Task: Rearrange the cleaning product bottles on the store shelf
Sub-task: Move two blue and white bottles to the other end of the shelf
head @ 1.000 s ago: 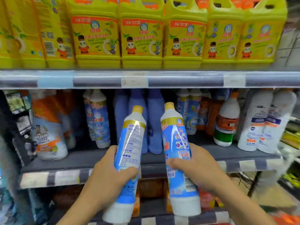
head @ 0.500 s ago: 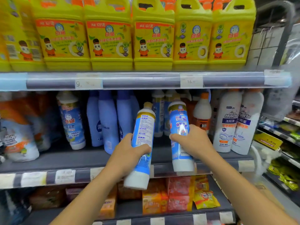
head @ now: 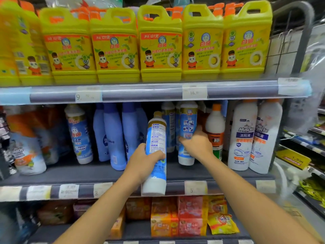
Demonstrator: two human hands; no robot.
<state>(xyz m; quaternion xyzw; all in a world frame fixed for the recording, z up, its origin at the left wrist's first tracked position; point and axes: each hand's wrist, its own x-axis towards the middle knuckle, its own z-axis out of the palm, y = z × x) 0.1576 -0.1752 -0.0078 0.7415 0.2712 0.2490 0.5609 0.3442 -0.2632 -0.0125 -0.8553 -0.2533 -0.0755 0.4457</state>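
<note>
Left hand point(head: 146, 162) grips near bottle point(head: 157, 134); right hand point(head: 197, 143) grips far bottle point(head: 188, 120), cap hidden

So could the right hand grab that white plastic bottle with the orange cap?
Probably not yet: the right hand grips a blue-and-white cylindrical bottle. The white orange-capped bottle stands just beside it, nothing between, so once freed it likely could.

The near cleaner bottle point(head: 157, 138), blue-and-white with a gold cap, tilts slightly, back label outward, white base before the middle shelf point(head: 70, 173) edge; the far cleaner bottle point(head: 186, 131) is upright, deeper over that shelf.
</note>
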